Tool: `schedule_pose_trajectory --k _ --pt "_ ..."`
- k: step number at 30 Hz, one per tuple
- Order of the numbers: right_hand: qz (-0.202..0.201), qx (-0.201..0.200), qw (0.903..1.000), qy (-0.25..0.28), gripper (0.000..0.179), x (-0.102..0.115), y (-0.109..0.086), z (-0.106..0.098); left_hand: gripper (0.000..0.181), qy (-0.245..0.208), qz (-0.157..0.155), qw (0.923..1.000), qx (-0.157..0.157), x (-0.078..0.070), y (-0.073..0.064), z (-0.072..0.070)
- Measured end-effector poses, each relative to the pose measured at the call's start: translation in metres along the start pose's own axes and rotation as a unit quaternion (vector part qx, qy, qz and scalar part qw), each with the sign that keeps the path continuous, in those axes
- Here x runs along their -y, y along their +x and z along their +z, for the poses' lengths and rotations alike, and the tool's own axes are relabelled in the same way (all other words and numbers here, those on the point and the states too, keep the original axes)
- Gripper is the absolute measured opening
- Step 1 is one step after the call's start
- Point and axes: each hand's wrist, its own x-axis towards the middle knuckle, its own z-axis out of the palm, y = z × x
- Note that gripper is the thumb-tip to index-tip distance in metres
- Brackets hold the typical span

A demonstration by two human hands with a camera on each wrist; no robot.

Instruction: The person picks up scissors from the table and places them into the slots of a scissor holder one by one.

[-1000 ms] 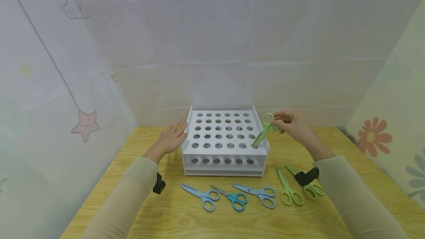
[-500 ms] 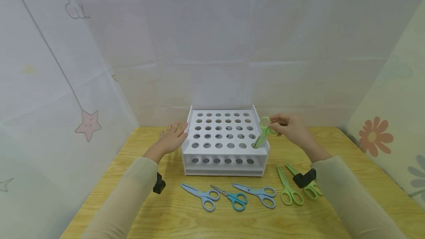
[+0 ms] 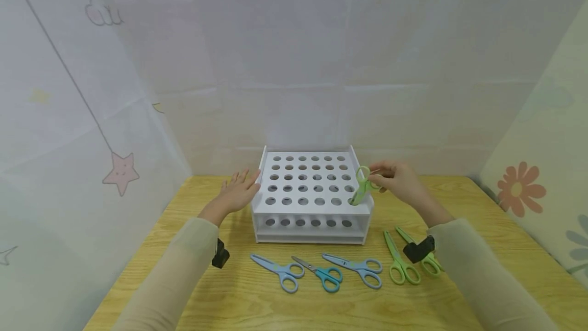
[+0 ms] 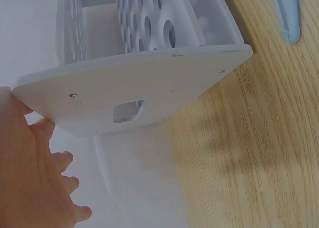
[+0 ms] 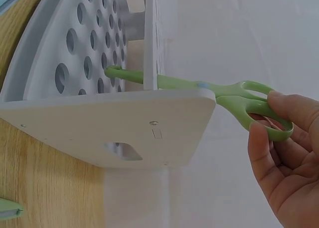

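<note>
Right hand [image 3: 397, 180] pinches green scissors [image 3: 361, 187], blades in near-right hole [image 3: 350, 201] of white rack [image 3: 294, 209] — tilt could snag them on lower tier [image 3: 308, 230]. Left hand [image 3: 236, 193], fingers spread, touches left panel [image 4: 159, 83].

Your green scissors [image 3: 363, 185] tilt handles-up, blades together, down through the near-right top hole of your white, tiered rack [image 3: 294, 210].

Green scissors [image 5: 185, 83]; white rack [image 3: 310, 208]
</note>
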Motion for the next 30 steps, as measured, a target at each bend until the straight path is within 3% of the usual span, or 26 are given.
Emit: schedule_pose_trajectory --k 30 --pt "0.0 0.034 0.9986 0.04 0.034 -0.006 0.002 0.017 0.055 0.008 0.003 0.9999 0.007 0.002 0.002 0.0"
